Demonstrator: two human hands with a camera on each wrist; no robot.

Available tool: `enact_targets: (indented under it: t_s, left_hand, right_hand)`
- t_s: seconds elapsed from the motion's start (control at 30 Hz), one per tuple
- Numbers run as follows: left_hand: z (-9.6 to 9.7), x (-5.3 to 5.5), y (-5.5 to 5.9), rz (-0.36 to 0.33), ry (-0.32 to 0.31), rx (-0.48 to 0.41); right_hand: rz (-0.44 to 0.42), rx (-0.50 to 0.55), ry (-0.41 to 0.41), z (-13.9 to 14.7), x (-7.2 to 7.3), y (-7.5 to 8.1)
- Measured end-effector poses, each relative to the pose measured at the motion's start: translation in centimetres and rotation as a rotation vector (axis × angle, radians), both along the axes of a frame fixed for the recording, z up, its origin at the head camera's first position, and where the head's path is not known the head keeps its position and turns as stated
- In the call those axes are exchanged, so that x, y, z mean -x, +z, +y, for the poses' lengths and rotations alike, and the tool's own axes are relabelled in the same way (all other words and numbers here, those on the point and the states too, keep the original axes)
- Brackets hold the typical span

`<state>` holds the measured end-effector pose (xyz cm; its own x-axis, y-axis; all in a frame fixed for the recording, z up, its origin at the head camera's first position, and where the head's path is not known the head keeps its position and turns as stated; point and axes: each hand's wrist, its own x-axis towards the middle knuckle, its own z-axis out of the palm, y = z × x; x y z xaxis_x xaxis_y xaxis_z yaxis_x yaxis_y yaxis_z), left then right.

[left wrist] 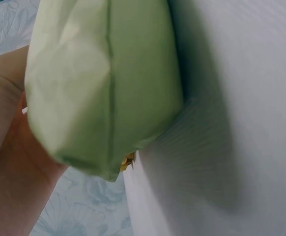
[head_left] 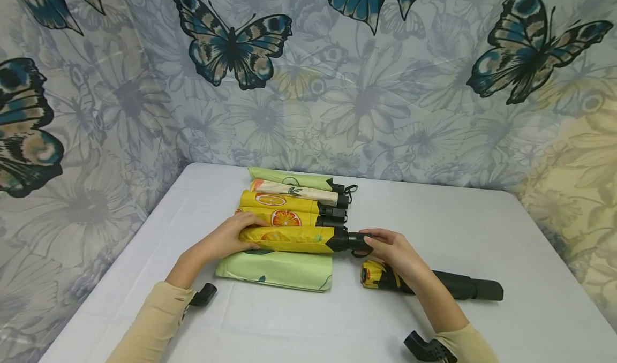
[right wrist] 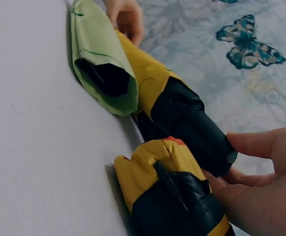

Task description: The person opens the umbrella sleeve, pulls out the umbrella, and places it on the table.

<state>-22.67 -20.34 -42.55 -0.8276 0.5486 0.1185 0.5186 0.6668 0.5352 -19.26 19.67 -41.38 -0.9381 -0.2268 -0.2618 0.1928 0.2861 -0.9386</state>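
Observation:
A folded yellow umbrella (head_left: 289,240) with a citrus print and a black handle (head_left: 359,241) lies across the table's middle. My left hand (head_left: 238,232) grips its left end, thumb in front and fingers behind. My right hand (head_left: 392,250) pinches the end of the handle; in the right wrist view the thumb and fingers (right wrist: 253,145) touch its tip. Just in front lies a light green umbrella sleeve (head_left: 279,272), its dark open end (right wrist: 106,81) showing in the right wrist view. The sleeve (left wrist: 103,83) hides most of my left hand in the left wrist view.
Behind are two more yellow umbrellas (head_left: 284,218), a cream umbrella (head_left: 299,190) and a green umbrella (head_left: 289,178), side by side with handles to the right. Below my right forearm lies a black-and-yellow folded umbrella (head_left: 458,285). A butterfly-print cloth (head_left: 308,111) hangs behind the white table (head_left: 434,213).

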Motion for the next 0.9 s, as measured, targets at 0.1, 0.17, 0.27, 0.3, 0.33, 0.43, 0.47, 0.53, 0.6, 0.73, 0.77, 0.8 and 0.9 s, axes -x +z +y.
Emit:
enact_targets:
  t_s: [0.1,0.17,0.27,0.3,0.33,0.43,0.47,0.53,0.6,0.73,0.77,0.8,0.9]
  left_hand:
    - [-0.2,0.1,-0.1,0.002,-0.006,-0.009]
    - [-0.3,0.2,-0.1,-0.001,-0.008,-0.016]
    - [-0.6,0.3,-0.2,-0.004,-0.004,-0.027]
    - [-0.7,0.3,-0.1,-0.008,0.0,-0.032]
    - [-0.8,0.3,-0.1,-0.002,0.001,-0.031]
    - [-0.9,0.3,0.0,0.005,0.003,-0.036]
    - [-1.0,0.3,0.0,0.006,0.003,-0.037]
    - [-1.0,0.3,0.0,0.002,0.006,-0.041]
    - [-1.0,0.3,0.0,-0.018,0.013,-0.05]
    - [-1.1,0.3,-0.1,-0.043,0.019,-0.066]
    - [-1.1,0.4,-0.1,-0.045,0.017,-0.069]
    - [-1.1,0.4,-0.1,-0.047,0.014,-0.073]
    - [-1.1,0.4,0.0,-0.045,0.006,-0.082]
  right_hand:
    - [-0.009,0.009,-0.005,0.3,0.0,0.1]
    - [-0.018,0.02,-0.009,0.5,-0.1,0.1]
    - [-0.027,0.035,-0.018,0.8,-0.1,0.1]
    - [-0.028,0.035,-0.018,0.9,-0.2,0.1]
    - [-0.031,0.042,-0.021,1.0,-0.2,0.1]
    - [-0.034,0.054,-0.018,1.3,-0.2,0.1]
    - [-0.034,0.057,-0.016,1.3,-0.3,0.1]
    - [-0.037,0.067,-0.01,1.5,-0.3,0.1]
    - [-0.038,0.073,-0.007,1.5,-0.4,0.1]
    - [-0.043,0.082,-0.008,1.7,-0.5,0.1]
    - [-0.043,0.083,-0.006,1.7,-0.5,0.1]
    - [-0.042,0.084,-0.005,1.8,-0.5,0.1]
    - [-0.032,0.09,0.003,2.0,-0.5,0.1]
